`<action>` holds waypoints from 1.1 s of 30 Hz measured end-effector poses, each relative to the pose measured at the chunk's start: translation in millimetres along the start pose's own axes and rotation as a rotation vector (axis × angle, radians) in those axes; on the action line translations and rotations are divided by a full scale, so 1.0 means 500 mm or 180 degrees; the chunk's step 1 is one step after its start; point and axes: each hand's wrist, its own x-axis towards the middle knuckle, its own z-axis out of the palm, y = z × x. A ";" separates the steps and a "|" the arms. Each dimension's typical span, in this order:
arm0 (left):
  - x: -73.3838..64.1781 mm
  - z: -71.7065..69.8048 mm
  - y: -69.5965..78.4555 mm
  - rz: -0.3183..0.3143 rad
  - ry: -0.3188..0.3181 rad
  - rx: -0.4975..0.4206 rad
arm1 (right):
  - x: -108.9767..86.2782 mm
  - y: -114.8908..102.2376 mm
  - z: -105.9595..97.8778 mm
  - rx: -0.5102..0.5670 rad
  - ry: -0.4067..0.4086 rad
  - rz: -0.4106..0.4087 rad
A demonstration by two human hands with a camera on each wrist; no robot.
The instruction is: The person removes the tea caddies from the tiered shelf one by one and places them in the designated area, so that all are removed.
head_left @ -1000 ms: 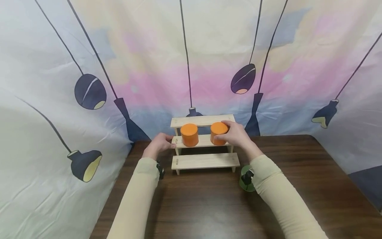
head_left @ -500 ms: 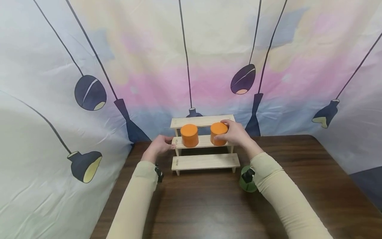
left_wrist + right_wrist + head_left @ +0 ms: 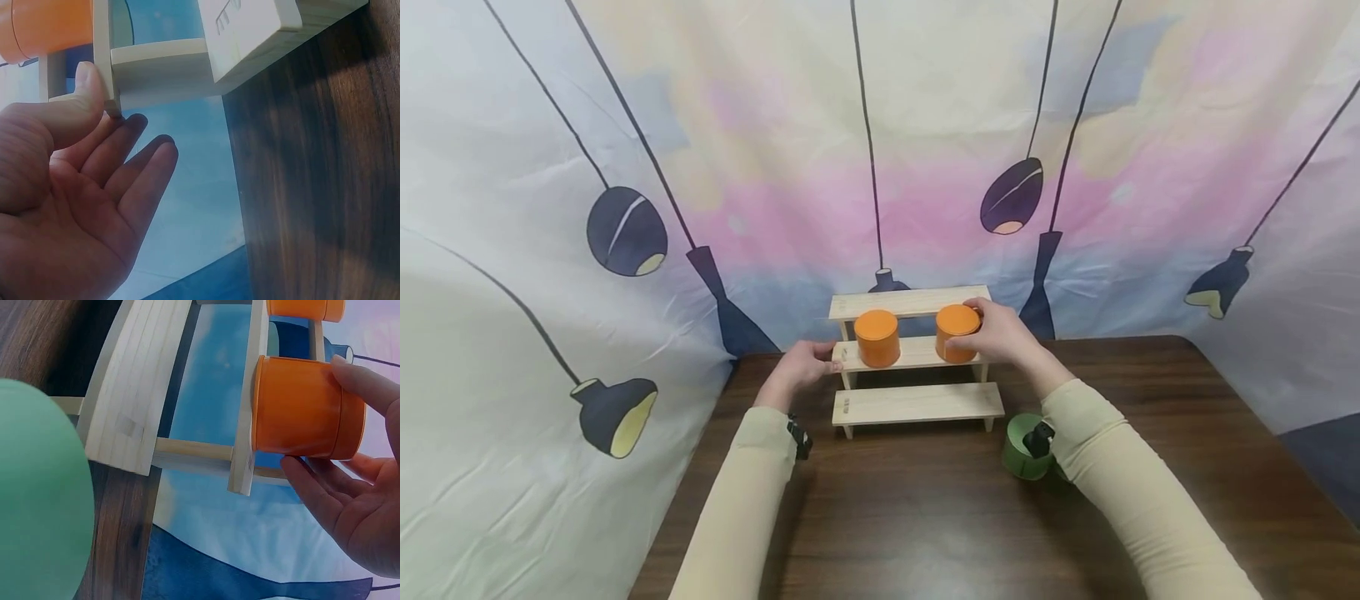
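A three-step wooden display stand (image 3: 917,402) stands at the back of the table. Two orange round canisters are on its middle step. The left canister (image 3: 877,339) is apart from both hands. My right hand (image 3: 1003,335) holds the right canister (image 3: 957,335) near the step's right end; in the right wrist view the thumb presses the orange canister (image 3: 303,406) from one side, fingers on the other. My left hand (image 3: 801,367) pinches the left end of the middle step, and the left wrist view shows the thumb (image 3: 87,84) against the board's edge.
A green canister (image 3: 1021,458) stands on the brown table (image 3: 895,517) in front of the stand's right end. Another green piece (image 3: 1063,472) shows partly beneath the right sleeve. A cloth printed with hanging lamps (image 3: 925,167) rises directly behind the stand.
My right hand has shifted slightly right along the middle step with the right orange canister, widening the gap between both canisters. The left hand keeps its place on the stand.
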 end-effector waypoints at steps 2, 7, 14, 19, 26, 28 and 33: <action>0.000 0.001 -0.001 -0.0002 0.0006 0.0011 | 0.000 0.002 -0.002 -0.0022 0.0008 -0.0001; -0.004 0.003 0.001 0.0067 0.0053 -0.0010 | -0.007 0.015 -0.008 0.0051 0.0070 0.0020; -0.001 0.008 0.000 0.0083 0.0007 -0.0131 | -0.045 0.056 -0.037 0.0202 0.0262 -0.0115; 0.001 0.004 -0.008 0.0062 0.0018 -0.0142 | -0.072 0.085 -0.063 0.0264 0.0438 -0.0216; -0.002 0.007 -0.009 0.0095 0.0049 -0.0303 | -0.125 0.131 -0.094 0.0273 0.0745 -0.0041; -0.002 0.008 -0.009 0.0094 0.0044 -0.0314 | -0.139 0.151 -0.101 0.0273 0.0824 0.0023; -0.001 0.008 -0.010 0.0072 0.0050 -0.0293 | -0.170 0.198 -0.119 0.0235 0.0918 0.0181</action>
